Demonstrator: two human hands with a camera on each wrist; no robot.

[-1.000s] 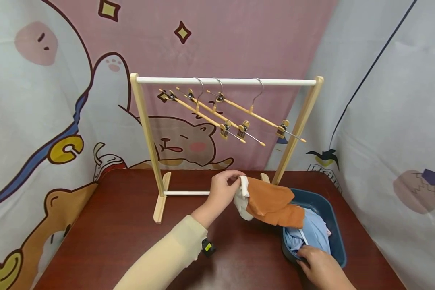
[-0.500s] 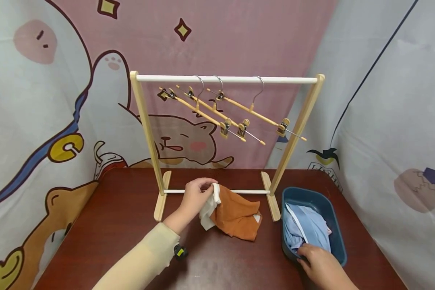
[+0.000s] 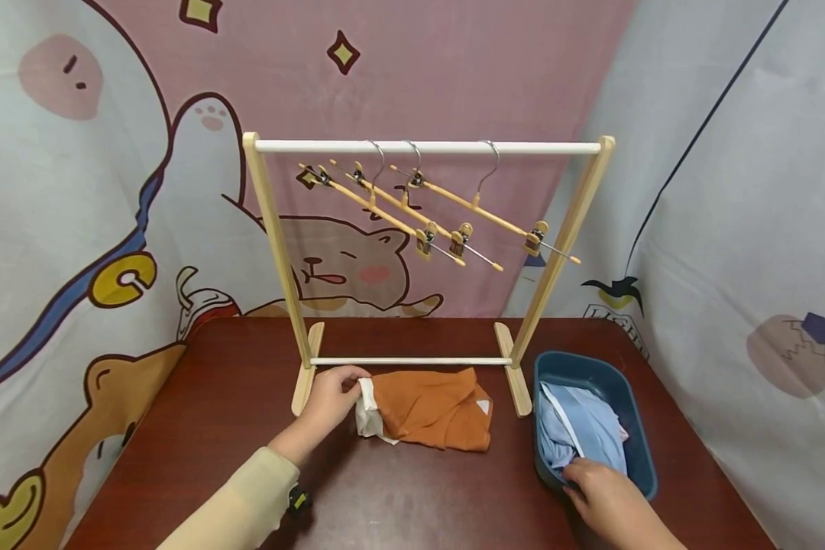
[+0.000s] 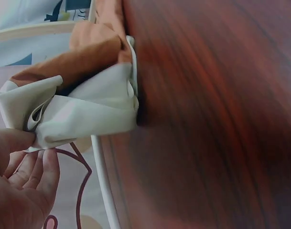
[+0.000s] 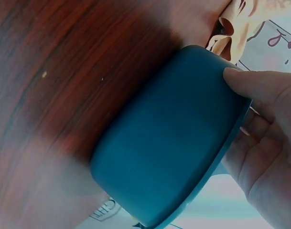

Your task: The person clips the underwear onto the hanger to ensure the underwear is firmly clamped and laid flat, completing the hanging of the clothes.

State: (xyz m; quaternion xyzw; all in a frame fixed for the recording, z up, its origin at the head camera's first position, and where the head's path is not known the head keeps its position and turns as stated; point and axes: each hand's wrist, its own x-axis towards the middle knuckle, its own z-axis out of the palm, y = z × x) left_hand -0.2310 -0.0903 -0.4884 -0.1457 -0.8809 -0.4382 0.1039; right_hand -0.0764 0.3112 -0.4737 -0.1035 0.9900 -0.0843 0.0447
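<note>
An orange-brown cloth garment (image 3: 433, 409) with a white band lies on the table in front of the rack. My left hand (image 3: 331, 399) pinches its white band (image 4: 88, 112) between thumb and fingers, the band's end lifted in the left wrist view. At the right stands a blue plastic basin (image 3: 639, 435) holding folded light-blue clothing (image 3: 584, 424). The near rim of the basin is gripped by my right hand (image 3: 608, 500); in the right wrist view the thumb presses the outer wall (image 5: 169, 129) and the fingers reach over the inside.
Behind the garment stands a wooden rack (image 3: 275, 244) with a white top rail (image 3: 440, 147). Three clip hangers (image 3: 477, 208) hang from it. The rack's feet (image 3: 513, 374) rest on the dark red table (image 3: 206, 428). A printed curtain (image 3: 454, 76) encloses the back and sides.
My left hand has carried the orange-brown garment leftward from over the basin and lowered it onto the table before the rack. The right hand stays on the basin rim.
</note>
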